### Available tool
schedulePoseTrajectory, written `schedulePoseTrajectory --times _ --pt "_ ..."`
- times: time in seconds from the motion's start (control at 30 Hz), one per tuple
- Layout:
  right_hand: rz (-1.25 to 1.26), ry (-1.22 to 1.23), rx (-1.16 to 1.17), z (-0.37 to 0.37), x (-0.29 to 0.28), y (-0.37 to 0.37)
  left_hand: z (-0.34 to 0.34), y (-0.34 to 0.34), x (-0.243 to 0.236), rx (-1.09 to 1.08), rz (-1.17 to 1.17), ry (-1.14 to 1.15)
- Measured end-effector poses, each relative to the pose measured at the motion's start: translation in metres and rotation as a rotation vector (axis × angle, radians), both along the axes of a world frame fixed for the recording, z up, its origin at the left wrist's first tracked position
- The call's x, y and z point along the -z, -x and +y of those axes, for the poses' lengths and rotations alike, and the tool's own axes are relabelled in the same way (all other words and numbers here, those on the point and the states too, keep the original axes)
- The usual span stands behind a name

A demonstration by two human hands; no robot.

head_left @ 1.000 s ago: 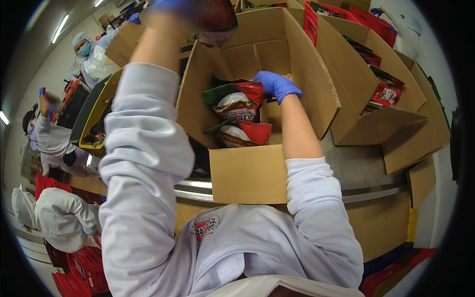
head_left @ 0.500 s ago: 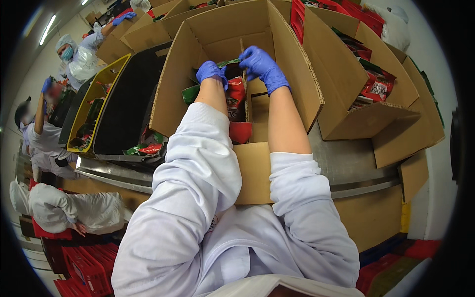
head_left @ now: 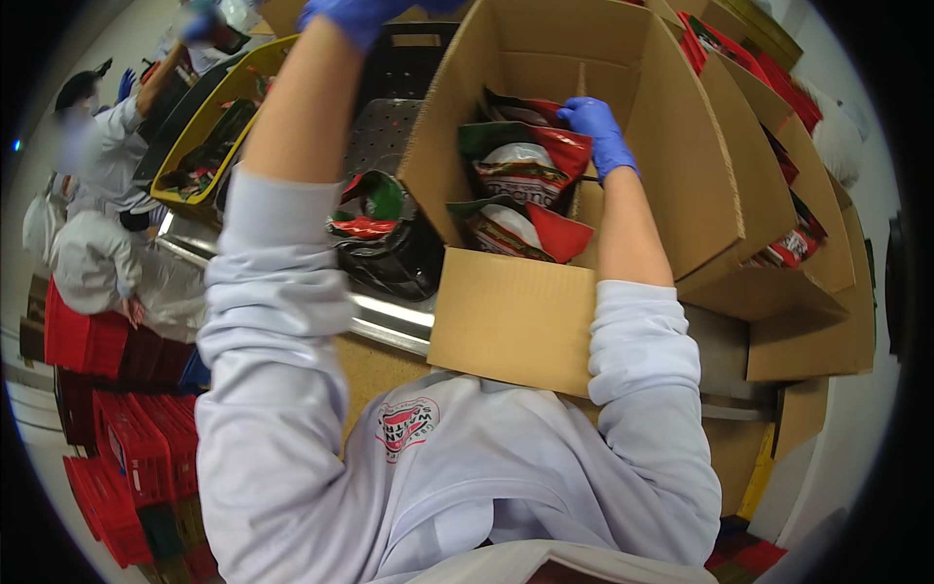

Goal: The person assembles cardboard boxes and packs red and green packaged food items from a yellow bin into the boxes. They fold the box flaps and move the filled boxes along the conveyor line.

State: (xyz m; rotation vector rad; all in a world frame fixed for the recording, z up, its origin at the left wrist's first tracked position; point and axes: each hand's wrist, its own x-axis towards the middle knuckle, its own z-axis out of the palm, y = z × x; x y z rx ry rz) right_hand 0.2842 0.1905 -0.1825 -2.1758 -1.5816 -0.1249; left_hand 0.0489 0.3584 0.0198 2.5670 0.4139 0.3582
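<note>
Right hand [head_left: 600, 138], blue-gloved: fingers curled nearly closed on the upper corner of the rearmost red-and-green packet [head_left: 518, 110], with the middle packet [head_left: 525, 164] and front packet [head_left: 516, 230] nearer the wearer and to its left, all within the open carton [head_left: 676, 146] around it. Left hand [head_left: 352, 16], likewise gloved: cropped by the upper edge, grip and contents impossible to tell; the rearmost packet partly hidden behind the middle one. Changed since half a second ago: left hand withdrawn from the carton, now farther left, beyond its wall.
</note>
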Motion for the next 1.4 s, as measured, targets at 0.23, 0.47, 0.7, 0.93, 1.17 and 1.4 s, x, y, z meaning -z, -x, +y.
schedulePoseTrajectory --times 0.23,0.47,0.7,0.93,1.17,1.4 --pt "0.253 0.122 0.053 -0.001 -0.014 0.006 -0.062 0.130 0.116 0.101 0.766 -0.208" --pt "0.329 0.094 0.076 -0.006 -0.010 0.008 -0.050 0.088 0.157 0.142 0.926 -0.465" --pt "0.309 0.007 0.042 -0.007 -0.004 0.010 0.033 0.090 0.126 -0.402 0.138 -0.424" --pt "0.054 0.113 0.011 0.000 -0.008 0.010 0.105 0.108 -0.023 -0.652 -0.200 -0.306" --pt "0.250 0.043 0.066 -0.006 -0.009 0.017 0.032 0.025 -0.102 -0.393 -0.634 -0.556" --pt "0.101 0.075 -0.027 -0.005 -0.011 0.019 0.006 -0.085 -0.047 -0.843 -0.042 -0.995"
